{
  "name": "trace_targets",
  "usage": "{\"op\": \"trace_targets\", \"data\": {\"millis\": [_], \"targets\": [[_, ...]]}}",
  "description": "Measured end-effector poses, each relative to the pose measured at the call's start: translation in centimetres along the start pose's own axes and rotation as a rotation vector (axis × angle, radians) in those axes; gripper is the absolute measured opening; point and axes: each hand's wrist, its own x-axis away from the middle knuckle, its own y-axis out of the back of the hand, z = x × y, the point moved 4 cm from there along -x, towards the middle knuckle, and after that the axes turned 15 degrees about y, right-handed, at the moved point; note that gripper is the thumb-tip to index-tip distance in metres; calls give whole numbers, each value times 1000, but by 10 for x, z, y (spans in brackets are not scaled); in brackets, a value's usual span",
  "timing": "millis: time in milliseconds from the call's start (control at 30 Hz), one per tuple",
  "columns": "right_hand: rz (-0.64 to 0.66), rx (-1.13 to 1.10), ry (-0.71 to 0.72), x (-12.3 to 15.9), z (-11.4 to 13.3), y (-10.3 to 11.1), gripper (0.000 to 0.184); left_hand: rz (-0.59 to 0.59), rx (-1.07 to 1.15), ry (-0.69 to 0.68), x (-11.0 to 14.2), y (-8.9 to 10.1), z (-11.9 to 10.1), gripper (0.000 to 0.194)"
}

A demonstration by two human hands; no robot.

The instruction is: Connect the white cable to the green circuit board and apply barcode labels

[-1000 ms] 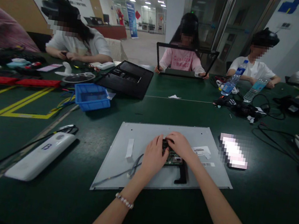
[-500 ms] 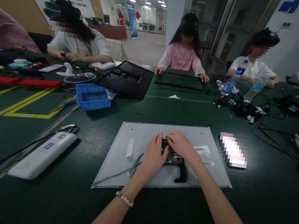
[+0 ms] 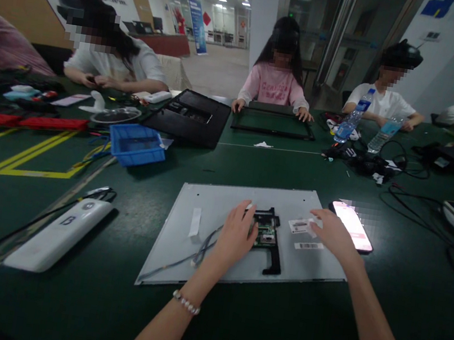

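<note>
A grey metal panel lies flat before me, with a green circuit board in a black bracket at its middle. My left hand is curled over the board's left part, thumb on one side and fingers on the other, hiding much of it. Over the panel's right side, my right hand has its fingers apart, beside white labels; I see nothing clearly held in it. Grey cables run from under my left hand to the panel's lower left corner.
To the panel's right lies a lit phone. A white power bank with a cable sits on the left. Beyond are a blue tray, a black casing and two bottles. A person opposite touches a black frame.
My right hand has left the circuit board and moved right to the labels, uncovering the board's right part and bracket. My left hand stays on the board. The view has shifted slightly.
</note>
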Motion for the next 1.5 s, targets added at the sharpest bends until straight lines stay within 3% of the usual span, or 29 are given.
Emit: {"op": "trace_targets", "data": {"millis": [67,200,500,633,833,1067,1233,1367,1500], "targets": [[-4,-18,-47,11,-12,-4,38,57,-30,-98,3,1,-10,39],[-31,-133,-58,20,-13,-14,33,160,-63,-228,9,1,-22,39],[-110,-281,-109,25,-14,-16,19,315,-23,-272,9,-3,-18,34],[-158,-348,-100,24,-8,-14,25,337,-14,-283,7,-5,-16,35],[-131,-455,39,15,8,-18,17,368,-20,-308,4,-8,-13,36],[-52,-780,-45,10,35,-34,28,348,-10,-297,5,-7,-13,36],[-12,-746,93,4,49,-34,23,341,0,-301,5,-7,-15,36],[17,-783,56,4,45,-36,27,343,-2,-295,5,-8,-14,35],[44,-765,95,3,43,-33,17,345,1,-297,6,-8,-14,36]]}}
